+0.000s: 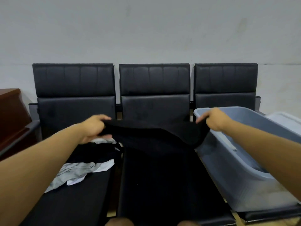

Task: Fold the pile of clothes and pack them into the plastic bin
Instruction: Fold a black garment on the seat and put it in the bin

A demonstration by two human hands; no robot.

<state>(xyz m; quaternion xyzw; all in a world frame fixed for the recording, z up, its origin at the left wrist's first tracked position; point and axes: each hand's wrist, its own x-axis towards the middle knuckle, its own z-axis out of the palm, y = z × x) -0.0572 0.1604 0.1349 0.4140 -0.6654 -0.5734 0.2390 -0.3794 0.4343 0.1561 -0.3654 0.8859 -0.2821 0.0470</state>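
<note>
My left hand and right hand pinch black garment corners, stretched between; slack middle may sag, fold crooked, snag plastic bin beside right hand.

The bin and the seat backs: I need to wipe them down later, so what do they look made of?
The bin looks like grey-blue moulded plastic, smooth and slightly translucent, with rounded corners and scuffs on its wall. The seat backs look like black leather or vinyl over padding, going by the stitched panels and dull sheen; which one cannot be told.

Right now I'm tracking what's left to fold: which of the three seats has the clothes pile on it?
The left seat: the pile of clothes lies there. The middle seat is under the black garment held up, and the right one holds the plastic bin.
</note>
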